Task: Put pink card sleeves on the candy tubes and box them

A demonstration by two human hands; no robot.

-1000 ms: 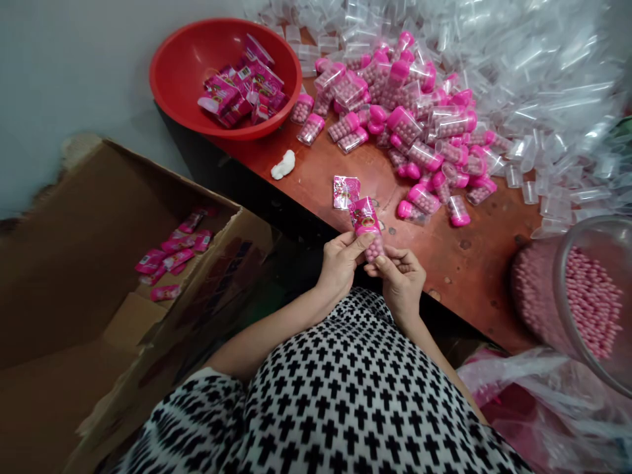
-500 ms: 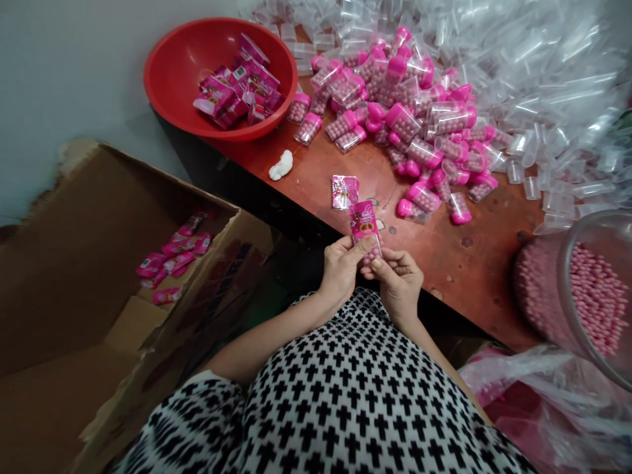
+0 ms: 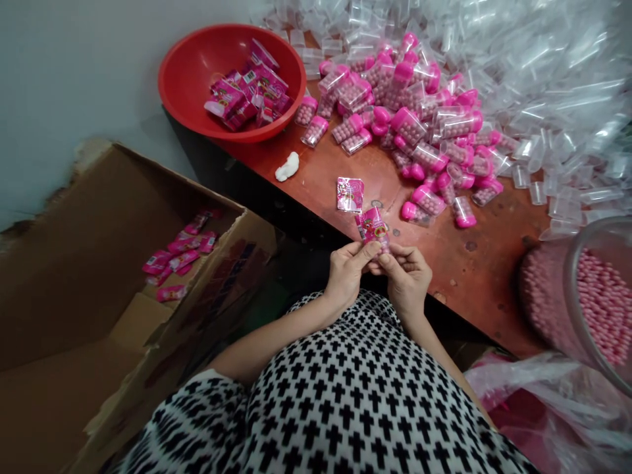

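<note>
sleeving looks to be the step i have in hand: my left hand (image 3: 347, 273) and right hand (image 3: 407, 276) are both pinched shut on one candy tube (image 3: 374, 228), which sticks up between my fingertips over the table (image 3: 444, 257) edge. seating its pink wrap, i judge, wants an even squeeze. a spare label (image 3: 350, 194) lies just beyond.

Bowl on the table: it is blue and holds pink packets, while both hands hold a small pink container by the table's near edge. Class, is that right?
Not quite. The head view shows the bowl is red, not blue. It does hold pink packets, and the left hand and right hand hold a small pink container by the near edge of the table.
</note>
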